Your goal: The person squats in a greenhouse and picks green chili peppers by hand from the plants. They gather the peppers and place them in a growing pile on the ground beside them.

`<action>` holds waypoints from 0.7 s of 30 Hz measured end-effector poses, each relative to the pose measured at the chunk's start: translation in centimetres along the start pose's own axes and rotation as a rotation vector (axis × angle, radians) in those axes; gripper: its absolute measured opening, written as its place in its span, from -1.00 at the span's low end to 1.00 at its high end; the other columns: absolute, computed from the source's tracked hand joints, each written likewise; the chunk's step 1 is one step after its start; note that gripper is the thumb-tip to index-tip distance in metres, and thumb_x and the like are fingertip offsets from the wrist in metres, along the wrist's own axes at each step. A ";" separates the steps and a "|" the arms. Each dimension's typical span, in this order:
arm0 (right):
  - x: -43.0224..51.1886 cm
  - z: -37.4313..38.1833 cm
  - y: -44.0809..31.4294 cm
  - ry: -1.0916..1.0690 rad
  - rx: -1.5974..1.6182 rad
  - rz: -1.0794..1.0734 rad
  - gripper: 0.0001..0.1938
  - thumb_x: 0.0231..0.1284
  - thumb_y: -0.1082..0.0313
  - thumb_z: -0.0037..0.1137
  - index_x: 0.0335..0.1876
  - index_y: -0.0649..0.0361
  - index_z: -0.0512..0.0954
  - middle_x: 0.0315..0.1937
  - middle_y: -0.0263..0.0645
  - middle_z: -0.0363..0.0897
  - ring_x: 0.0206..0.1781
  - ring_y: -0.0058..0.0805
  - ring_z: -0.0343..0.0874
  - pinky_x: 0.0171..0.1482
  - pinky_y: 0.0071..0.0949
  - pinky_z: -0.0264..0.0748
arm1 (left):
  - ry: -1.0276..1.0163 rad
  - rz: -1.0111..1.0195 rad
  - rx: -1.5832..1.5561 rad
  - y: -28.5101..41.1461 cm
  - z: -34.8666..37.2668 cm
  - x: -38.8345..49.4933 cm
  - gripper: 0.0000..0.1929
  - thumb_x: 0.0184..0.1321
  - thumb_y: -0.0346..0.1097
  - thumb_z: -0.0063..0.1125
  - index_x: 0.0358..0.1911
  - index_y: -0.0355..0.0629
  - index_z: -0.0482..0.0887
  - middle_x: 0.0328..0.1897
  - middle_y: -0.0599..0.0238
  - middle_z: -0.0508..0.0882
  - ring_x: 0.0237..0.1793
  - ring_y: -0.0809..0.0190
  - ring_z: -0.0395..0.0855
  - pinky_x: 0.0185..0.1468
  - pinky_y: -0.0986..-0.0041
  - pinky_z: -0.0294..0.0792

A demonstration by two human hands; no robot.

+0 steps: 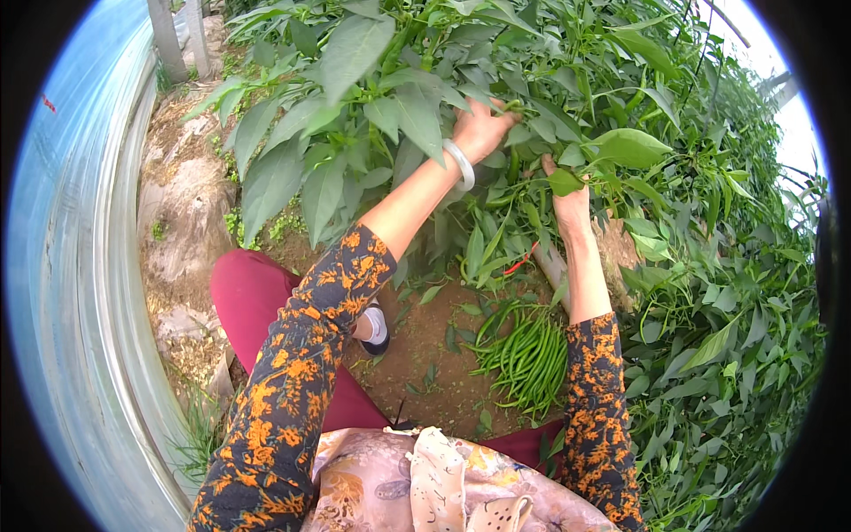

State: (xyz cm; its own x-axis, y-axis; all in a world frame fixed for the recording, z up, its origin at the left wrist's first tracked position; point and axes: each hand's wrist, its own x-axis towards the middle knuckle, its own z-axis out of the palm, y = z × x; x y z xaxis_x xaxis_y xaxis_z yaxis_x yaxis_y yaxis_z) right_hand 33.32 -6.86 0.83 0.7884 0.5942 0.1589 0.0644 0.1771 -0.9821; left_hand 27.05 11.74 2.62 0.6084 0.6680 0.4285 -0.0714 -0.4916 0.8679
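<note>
My left hand (pixel 483 126), with a pale bangle (pixel 460 165) at the wrist, reaches in among the leaves of a pepper plant (pixel 415 110). Its fingertips meet at a green stem or pepper, too small to tell which. My right hand (pixel 568 186) is raised lower and to the right in the same foliage, its fingers partly covered by a leaf. Green chili peppers hang between the hands. Below them, a red chili pepper (pixel 521 258) shows among the leaves. A pile of long green chili peppers (pixel 525 359) lies on the soil beside my right forearm.
Plastic greenhouse sheeting (pixel 86 266) curves along the left side. Posts (pixel 166 40) stand at the upper left. Dense pepper plants (pixel 725 372) fill the right. A pale pole (pixel 550 266) slants behind my right forearm. My shoe (pixel 377 339) rests on the soil.
</note>
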 end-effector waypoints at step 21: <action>-2.6 -0.4 -1.6 -0.034 -0.220 -0.097 -0.68 0.14 0.42 0.30 0.02 0.26 0.60 -0.20 -0.28 0.69 -0.18 -0.57 0.58 -0.03 -0.47 0.53 | -0.338 -0.028 0.084 7.7 -10.6 -8.3 -0.79 0.40 -0.27 -0.05 -0.19 -0.23 0.62 -0.41 0.23 0.77 -0.71 0.54 0.36 -0.67 0.61 0.15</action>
State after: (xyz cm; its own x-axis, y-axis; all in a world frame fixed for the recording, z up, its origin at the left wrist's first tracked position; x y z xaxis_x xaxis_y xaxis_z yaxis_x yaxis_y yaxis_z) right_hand 31.44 -8.99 1.92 0.7510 0.6097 0.2535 0.2738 0.0617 -0.9598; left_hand 13.03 8.29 8.42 0.8375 0.4663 0.2850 0.0059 -0.5293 0.8484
